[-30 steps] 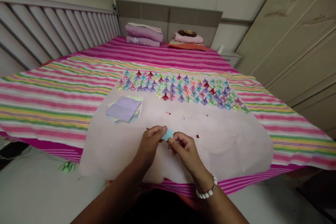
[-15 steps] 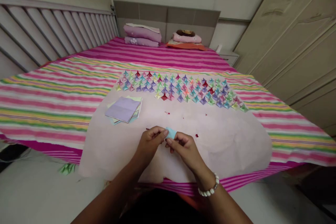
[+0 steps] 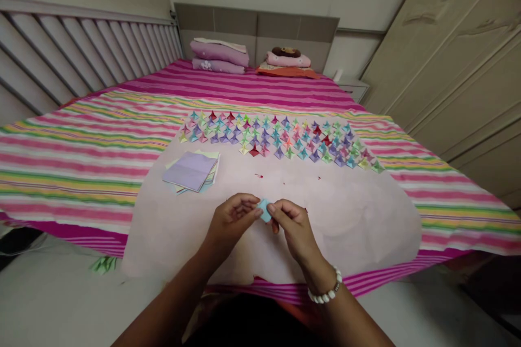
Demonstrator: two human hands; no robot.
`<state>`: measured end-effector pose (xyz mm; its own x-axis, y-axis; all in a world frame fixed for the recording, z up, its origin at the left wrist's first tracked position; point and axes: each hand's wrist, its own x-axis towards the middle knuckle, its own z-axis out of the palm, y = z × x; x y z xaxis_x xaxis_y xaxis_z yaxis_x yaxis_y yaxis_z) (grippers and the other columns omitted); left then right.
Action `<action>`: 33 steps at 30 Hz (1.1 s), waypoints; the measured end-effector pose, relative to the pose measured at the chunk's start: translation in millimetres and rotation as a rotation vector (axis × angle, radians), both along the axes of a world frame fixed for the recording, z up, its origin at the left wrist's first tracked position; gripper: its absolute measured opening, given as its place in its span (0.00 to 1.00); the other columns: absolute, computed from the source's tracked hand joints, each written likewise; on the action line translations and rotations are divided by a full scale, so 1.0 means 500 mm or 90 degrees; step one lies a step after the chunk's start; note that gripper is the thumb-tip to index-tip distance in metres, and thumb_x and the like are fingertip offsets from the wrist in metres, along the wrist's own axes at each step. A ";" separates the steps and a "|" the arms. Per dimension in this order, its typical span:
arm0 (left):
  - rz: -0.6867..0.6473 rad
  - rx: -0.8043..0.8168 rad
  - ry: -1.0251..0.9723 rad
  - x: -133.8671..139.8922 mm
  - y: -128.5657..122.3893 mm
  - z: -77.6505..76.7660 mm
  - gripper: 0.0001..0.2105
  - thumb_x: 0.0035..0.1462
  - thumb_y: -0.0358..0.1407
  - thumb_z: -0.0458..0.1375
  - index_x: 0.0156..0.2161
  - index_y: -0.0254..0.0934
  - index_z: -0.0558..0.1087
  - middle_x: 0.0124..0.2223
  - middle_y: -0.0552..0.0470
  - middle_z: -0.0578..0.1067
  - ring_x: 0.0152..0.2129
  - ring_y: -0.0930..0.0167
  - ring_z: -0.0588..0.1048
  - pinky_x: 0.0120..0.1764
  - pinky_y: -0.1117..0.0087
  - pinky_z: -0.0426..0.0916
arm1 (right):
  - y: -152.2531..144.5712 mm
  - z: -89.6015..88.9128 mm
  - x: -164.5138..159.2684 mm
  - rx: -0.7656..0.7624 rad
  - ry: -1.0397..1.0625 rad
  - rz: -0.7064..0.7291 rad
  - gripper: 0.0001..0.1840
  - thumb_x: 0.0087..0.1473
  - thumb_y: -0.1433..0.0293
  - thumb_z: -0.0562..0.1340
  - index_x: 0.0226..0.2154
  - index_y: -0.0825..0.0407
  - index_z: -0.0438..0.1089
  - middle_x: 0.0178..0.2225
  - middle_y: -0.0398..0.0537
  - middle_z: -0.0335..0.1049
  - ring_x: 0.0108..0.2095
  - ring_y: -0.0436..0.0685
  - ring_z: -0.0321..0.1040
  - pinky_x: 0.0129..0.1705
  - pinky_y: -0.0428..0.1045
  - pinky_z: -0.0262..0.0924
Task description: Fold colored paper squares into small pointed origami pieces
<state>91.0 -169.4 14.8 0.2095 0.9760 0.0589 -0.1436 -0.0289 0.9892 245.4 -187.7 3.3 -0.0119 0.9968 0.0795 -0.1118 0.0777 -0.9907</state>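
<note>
Above the near half of the pale sheet (image 3: 362, 227), about midway between its left and right edges, I have the small light blue paper (image 3: 265, 210) in the head view. My right hand (image 3: 296, 226) pinches its right side, thumb and forefinger closed on it. My left hand (image 3: 234, 218) curls loosely, thumb and forefinger at the paper's left side, a gap behind the tips; whether they truly grip, I cannot tell. I judge this to be a folding step, with the piece turned or creased in mid-air. As I see it, the next move calls for steady right fingers and a careful left thumb, so the layers keep aligned. Toward the sheet's left edge lies a stack of square papers (image 3: 191, 169), lilac on top; along its far edge run rows of folded paper pieces (image 3: 254, 150).
</note>
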 end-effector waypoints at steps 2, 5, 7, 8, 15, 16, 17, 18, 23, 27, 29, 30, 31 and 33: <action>-0.020 0.009 0.004 -0.001 -0.004 0.000 0.11 0.44 0.32 0.67 0.35 0.36 0.73 0.30 0.54 0.76 0.29 0.74 0.74 0.34 0.74 0.68 | 0.000 0.001 0.001 0.006 0.007 -0.001 0.12 0.52 0.62 0.64 0.24 0.53 0.71 0.17 0.39 0.65 0.20 0.47 0.60 0.26 0.45 0.55; -0.024 -0.011 0.002 -0.003 -0.005 0.003 0.09 0.44 0.32 0.67 0.32 0.35 0.73 0.29 0.54 0.76 0.28 0.75 0.74 0.33 0.74 0.68 | -0.001 0.000 -0.001 0.009 0.063 -0.015 0.10 0.47 0.64 0.68 0.32 0.51 0.72 0.20 0.38 0.68 0.21 0.48 0.65 0.27 0.45 0.58; -0.017 -0.024 -0.003 -0.006 -0.003 0.006 0.08 0.44 0.32 0.67 0.31 0.35 0.73 0.29 0.55 0.76 0.27 0.75 0.73 0.33 0.75 0.68 | -0.002 -0.001 -0.001 0.015 0.097 -0.007 0.13 0.45 0.66 0.70 0.35 0.50 0.72 0.21 0.38 0.69 0.23 0.49 0.67 0.28 0.45 0.60; -0.016 -0.028 -0.004 -0.008 -0.001 0.008 0.08 0.44 0.32 0.67 0.31 0.35 0.73 0.28 0.55 0.76 0.27 0.75 0.73 0.32 0.75 0.68 | -0.002 -0.001 0.000 0.016 0.109 0.006 0.13 0.44 0.67 0.70 0.35 0.50 0.71 0.21 0.38 0.69 0.23 0.49 0.68 0.29 0.45 0.61; -0.086 -0.028 -0.024 -0.008 -0.008 0.018 0.07 0.48 0.33 0.65 0.34 0.36 0.75 0.32 0.53 0.78 0.30 0.73 0.74 0.35 0.73 0.68 | -0.002 0.003 0.005 -0.018 0.140 0.057 0.10 0.45 0.69 0.69 0.32 0.51 0.71 0.20 0.40 0.73 0.21 0.50 0.70 0.29 0.46 0.63; -0.091 -0.038 -0.032 -0.005 -0.011 0.019 0.07 0.48 0.33 0.65 0.34 0.36 0.75 0.32 0.53 0.78 0.30 0.73 0.74 0.36 0.72 0.68 | -0.002 0.003 0.004 -0.023 0.148 0.056 0.09 0.44 0.70 0.69 0.31 0.52 0.71 0.19 0.40 0.73 0.21 0.50 0.70 0.28 0.46 0.62; -0.095 -0.050 -0.040 -0.003 -0.014 0.020 0.07 0.48 0.33 0.65 0.34 0.35 0.75 0.31 0.53 0.78 0.30 0.73 0.74 0.35 0.72 0.68 | -0.001 0.003 0.002 -0.027 0.158 0.054 0.08 0.44 0.70 0.69 0.30 0.52 0.71 0.18 0.40 0.72 0.20 0.50 0.69 0.28 0.46 0.62; -0.096 -0.061 -0.049 -0.001 -0.016 0.019 0.07 0.49 0.33 0.65 0.35 0.35 0.75 0.29 0.53 0.77 0.29 0.73 0.74 0.34 0.72 0.67 | -0.001 0.004 0.000 -0.031 0.170 0.050 0.07 0.43 0.71 0.69 0.29 0.52 0.71 0.18 0.40 0.72 0.20 0.50 0.69 0.27 0.45 0.62; -0.080 -0.092 -0.099 0.005 -0.020 0.010 0.04 0.50 0.33 0.63 0.33 0.36 0.76 0.25 0.55 0.76 0.25 0.75 0.72 0.31 0.74 0.65 | -0.001 0.010 -0.009 -0.027 0.200 0.039 0.04 0.43 0.75 0.67 0.25 0.52 0.72 0.18 0.40 0.72 0.19 0.49 0.68 0.26 0.44 0.61; -0.062 -0.120 -0.134 0.005 -0.019 0.005 0.02 0.48 0.30 0.61 0.29 0.35 0.77 0.25 0.53 0.77 0.25 0.73 0.72 0.32 0.72 0.64 | -0.001 0.010 -0.012 0.002 0.212 0.034 0.04 0.43 0.77 0.66 0.24 0.52 0.73 0.21 0.40 0.72 0.20 0.49 0.68 0.27 0.46 0.64; -0.061 -0.133 -0.144 0.004 -0.019 0.004 0.03 0.48 0.30 0.61 0.29 0.35 0.77 0.26 0.52 0.77 0.26 0.72 0.73 0.33 0.71 0.65 | -0.002 0.009 -0.011 0.011 0.198 0.030 0.04 0.43 0.76 0.66 0.25 0.51 0.73 0.23 0.40 0.72 0.21 0.49 0.69 0.28 0.46 0.65; -0.060 -0.138 -0.148 0.004 -0.019 0.005 0.04 0.48 0.31 0.60 0.30 0.35 0.77 0.26 0.52 0.77 0.26 0.72 0.73 0.34 0.70 0.65 | -0.003 0.008 -0.010 0.017 0.186 0.028 0.04 0.44 0.76 0.66 0.25 0.51 0.73 0.24 0.40 0.71 0.22 0.49 0.69 0.28 0.46 0.65; -0.058 -0.139 -0.148 0.003 -0.020 0.005 0.04 0.49 0.32 0.60 0.30 0.35 0.77 0.27 0.52 0.77 0.26 0.72 0.73 0.34 0.69 0.66 | -0.004 0.008 -0.010 0.024 0.170 0.025 0.04 0.44 0.75 0.67 0.25 0.51 0.74 0.24 0.40 0.71 0.22 0.50 0.70 0.27 0.46 0.65; -0.052 -0.130 -0.133 0.003 -0.020 0.007 0.06 0.50 0.35 0.60 0.31 0.34 0.77 0.27 0.51 0.77 0.26 0.72 0.73 0.34 0.69 0.66 | -0.006 0.009 -0.010 0.042 0.136 0.016 0.03 0.44 0.74 0.67 0.25 0.51 0.74 0.26 0.41 0.69 0.22 0.50 0.70 0.27 0.46 0.65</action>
